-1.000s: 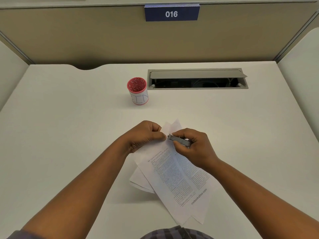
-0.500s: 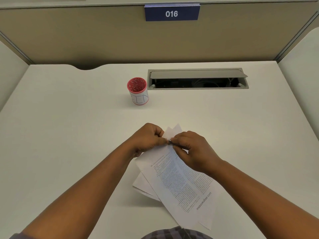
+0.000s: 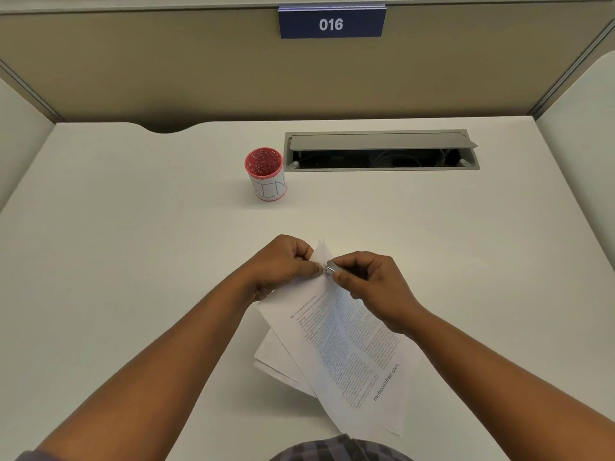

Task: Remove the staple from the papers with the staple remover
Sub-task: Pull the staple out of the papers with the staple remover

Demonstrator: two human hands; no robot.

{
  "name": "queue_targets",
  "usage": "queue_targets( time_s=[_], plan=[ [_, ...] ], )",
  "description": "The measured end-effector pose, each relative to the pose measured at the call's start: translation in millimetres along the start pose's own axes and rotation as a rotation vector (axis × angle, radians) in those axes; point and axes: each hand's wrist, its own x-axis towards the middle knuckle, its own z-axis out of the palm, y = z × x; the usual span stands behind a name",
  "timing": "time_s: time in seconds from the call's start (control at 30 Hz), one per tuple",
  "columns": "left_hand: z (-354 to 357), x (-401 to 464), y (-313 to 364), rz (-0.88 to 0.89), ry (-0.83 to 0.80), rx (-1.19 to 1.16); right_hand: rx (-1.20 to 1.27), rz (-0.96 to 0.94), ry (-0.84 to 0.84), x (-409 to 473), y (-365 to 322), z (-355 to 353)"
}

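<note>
A few printed white papers (image 3: 346,347) are held slanted over the middle of the desk, their upper corner raised between my hands. My left hand (image 3: 283,266) pinches that corner from the left. My right hand (image 3: 372,284) is shut on a small metal staple remover (image 3: 330,269), of which only the silver tip shows, pressed against the paper corner right beside my left thumb. The staple itself is too small to make out.
A red-rimmed white cup (image 3: 267,174) labelled "PIN" stands behind the hands on the white desk (image 3: 116,261). To its right is an open grey cable tray (image 3: 382,151) set into the desk. Beige partitions close off the back and sides.
My right hand has turned the staple remover from lying sideways on the paper to its tip pointing into the corner. Both hands and the papers shifted slightly up and closer together.
</note>
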Motion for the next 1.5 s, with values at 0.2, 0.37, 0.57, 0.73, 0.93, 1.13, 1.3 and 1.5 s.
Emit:
queue_targets(
  time_s=[0.2, 0.37, 0.57, 0.73, 0.93, 1.13, 1.3, 1.5],
  plan=[
    [-3.6, -3.2, 1.1, 0.022, -0.020, -0.017, 0.098, 0.063, -0.034, 0.2, 0.2, -2.6],
    [-6.3, -5.1, 3.4, 0.065, -0.034, 0.058, 0.168, 0.126, -0.040, 1.4, -2.9, -3.3],
    [-9.1, -8.6, 7.6, 0.146, -0.068, 0.176, 0.274, 0.230, -0.099, 6.6, -10.8, -10.1],
    [-8.7, -10.1, 10.1, 0.207, -0.063, 0.249, 0.344, 0.309, -0.108, 9.8, -16.5, -13.5],
    [-10.1, -7.3, 8.2, 0.199, -0.066, 0.235, 0.269, 0.310, -0.130, 11.9, -15.0, -15.2],
    [-11.3, -5.3, 6.5, 0.218, -0.061, 0.253, 0.094, 0.171, -0.035, 15.5, -9.4, -28.8],
    [-6.4, -2.6, 4.8, 0.226, -0.018, 0.357, 0.012, 0.191, 0.100, 19.1, -3.7, -39.8],
    [-2.0, 2.3, 1.4, 0.276, 0.050, 0.433, -0.076, 0.115, 0.117, 16.0, 1.5, -44.8]
  ],
)
